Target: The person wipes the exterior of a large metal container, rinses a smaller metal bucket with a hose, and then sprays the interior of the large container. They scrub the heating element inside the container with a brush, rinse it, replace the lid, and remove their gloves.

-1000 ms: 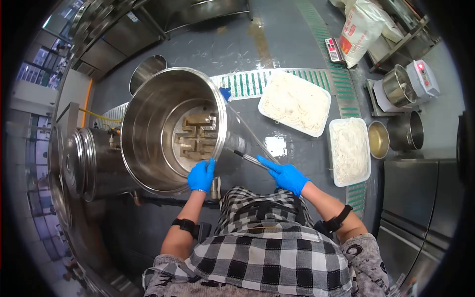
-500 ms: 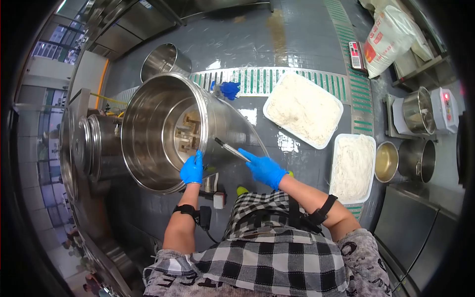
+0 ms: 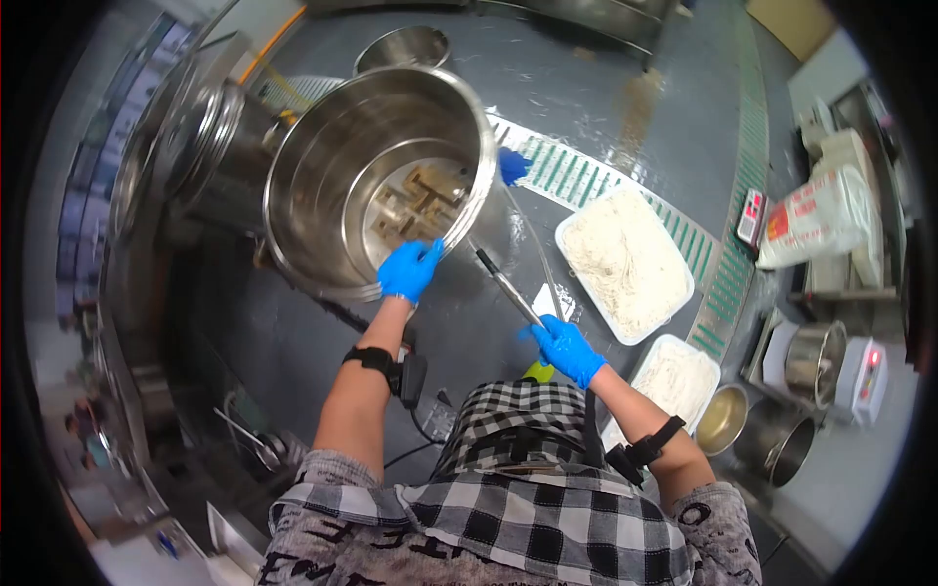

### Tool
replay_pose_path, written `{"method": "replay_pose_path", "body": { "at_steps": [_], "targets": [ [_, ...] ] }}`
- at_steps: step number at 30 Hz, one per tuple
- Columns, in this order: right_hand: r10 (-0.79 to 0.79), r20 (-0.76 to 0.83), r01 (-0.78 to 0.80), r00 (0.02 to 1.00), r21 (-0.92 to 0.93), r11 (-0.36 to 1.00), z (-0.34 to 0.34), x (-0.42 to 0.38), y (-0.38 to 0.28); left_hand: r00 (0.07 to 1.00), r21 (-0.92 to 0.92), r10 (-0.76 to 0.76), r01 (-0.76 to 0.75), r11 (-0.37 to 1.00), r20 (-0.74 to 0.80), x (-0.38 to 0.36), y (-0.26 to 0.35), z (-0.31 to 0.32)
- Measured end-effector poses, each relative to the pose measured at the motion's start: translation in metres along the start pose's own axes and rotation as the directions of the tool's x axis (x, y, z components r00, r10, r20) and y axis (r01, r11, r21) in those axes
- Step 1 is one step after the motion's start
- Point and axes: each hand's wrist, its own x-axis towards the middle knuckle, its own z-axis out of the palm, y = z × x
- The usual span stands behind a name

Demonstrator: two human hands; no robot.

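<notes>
A large steel pot (image 3: 313, 146), its mouth facing the camera, shows brownish markings or parts on its bottom. My left hand (image 3: 409, 271), in a blue glove, has its fingers closed on the pot's near rim. In my right hand (image 3: 567, 350), also blue-gloved, is a metal wand (image 3: 510, 288) with a dark tip, held beside the pot's outer wall. A thin clear hose (image 3: 535, 234) runs from near the pot's side down toward my right hand.
White tubs of pale dough, one (image 3: 627, 259) right of the pot and another (image 3: 674, 383) nearer me. Beyond the pot lie a smaller steel pot (image 3: 403, 47) and a blue cloth-like item (image 3: 513, 166). Sacks (image 3: 821, 217), a red scale (image 3: 750, 217) and steel bowls stand right.
The view has turned, so the tubs appear lower and the pot higher. My left hand is still at the rim, and my right hand still holds the wand.
</notes>
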Motion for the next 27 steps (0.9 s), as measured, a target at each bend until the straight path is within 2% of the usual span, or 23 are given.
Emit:
{"method": "replay_pose_path", "body": {
  "at_steps": [1, 2, 3, 5, 7, 9, 11, 13, 14, 16, 18, 19, 21, 22, 24, 25, 27],
  "targets": [
    [-0.026, 0.016, 0.027, 1.000, -0.045, 0.999, 0.006, -0.006, 0.000, 0.979, -0.356, 0.099, -0.158, 0.921, -0.178, 0.003, -0.009, 0.006],
    [-0.051, 0.062, 0.056, 0.997, -0.077, 0.995, 0.010, -0.010, -0.002, 0.912, -0.616, 0.121, -0.358, 0.701, -0.391, 0.000, -0.017, 0.004],
    [-0.058, 0.094, 0.069, 0.994, -0.115, 0.991, 0.018, -0.010, -0.002, 0.908, -0.627, 0.075, -0.342, 0.700, -0.412, -0.007, -0.030, 0.000],
    [-0.063, 0.124, 0.081, 0.990, -0.152, 0.985, 0.035, -0.014, -0.001, 0.774, -0.665, -0.165, -0.389, 0.638, -0.611, -0.041, -0.052, -0.016],
    [-0.056, 0.170, 0.088, 0.984, -0.188, 0.978, 0.058, -0.017, -0.005, 0.744, -0.638, -0.193, -0.375, 0.672, -0.640, -0.091, -0.098, -0.017],
    [-0.065, 0.140, 0.092, 0.988, -0.199, 0.976, 0.082, -0.013, -0.001, 0.833, -0.724, -0.272, -0.204, 0.659, -0.482, -0.155, -0.144, -0.002],
    [-0.094, 0.149, 0.126, 0.984, -0.226, 0.966, 0.103, -0.008, -0.005, 0.857, -0.794, -0.457, 0.098, 0.600, -0.239, -0.226, -0.192, 0.022],
    [-0.106, 0.127, 0.141, 0.986, -0.307, 0.941, 0.123, 0.004, -0.006, 0.743, -0.783, -0.648, 0.300, 0.545, -0.166, -0.300, -0.221, 0.041],
    [-0.146, 0.149, 0.189, 0.978, -0.339, 0.922, 0.132, 0.009, -0.010, 0.695, -0.789, -0.708, 0.359, 0.498, -0.130, -0.335, -0.244, 0.063],
    [-0.167, 0.171, 0.222, 0.971, -0.386, 0.895, 0.150, 0.017, -0.018, 0.625, -0.734, -0.767, 0.450, 0.508, -0.147, -0.398, -0.255, 0.078],
    [-0.179, 0.185, 0.247, 0.966, -0.465, 0.850, 0.168, 0.026, -0.030, 0.549, -0.790, -0.836, 0.523, 0.319, 0.026, -0.456, -0.280, 0.125],
    [-0.183, 0.198, 0.257, 0.963, -0.476, 0.841, 0.176, 0.039, -0.027, 0.537, -0.799, -0.843, 0.519, 0.303, 0.029, -0.478, -0.278, 0.135],
    [-0.317, 0.161, 0.354, 0.935, -0.518, 0.779, 0.190, 0.074, -0.017, 0.466, -0.847, -0.878, 0.507, 0.159, 0.114, -0.510, -0.274, 0.152],
    [-0.320, 0.176, 0.364, 0.931, -0.526, 0.769, 0.196, 0.081, -0.025, 0.453, -0.853, -0.884, 0.502, 0.143, 0.118, -0.522, -0.271, 0.157],
    [-0.282, 0.117, 0.299, 0.952, -0.542, 0.785, 0.208, 0.094, -0.042, 0.348, -0.905, -0.888, 0.397, -0.150, 0.300, -0.542, -0.266, 0.168],
    [-0.281, 0.130, 0.305, 0.951, -0.550, 0.777, 0.210, 0.107, -0.040, 0.338, -0.906, -0.890, 0.390, -0.165, 0.308, -0.547, -0.262, 0.167],
    [-0.408, 0.243, 0.469, 0.880, -0.578, 0.668, 0.213, 0.137, -0.026, 0.310, -0.905, -0.852, 0.202, -0.374, 0.421, -0.554, -0.253, 0.164]
  ]
}}
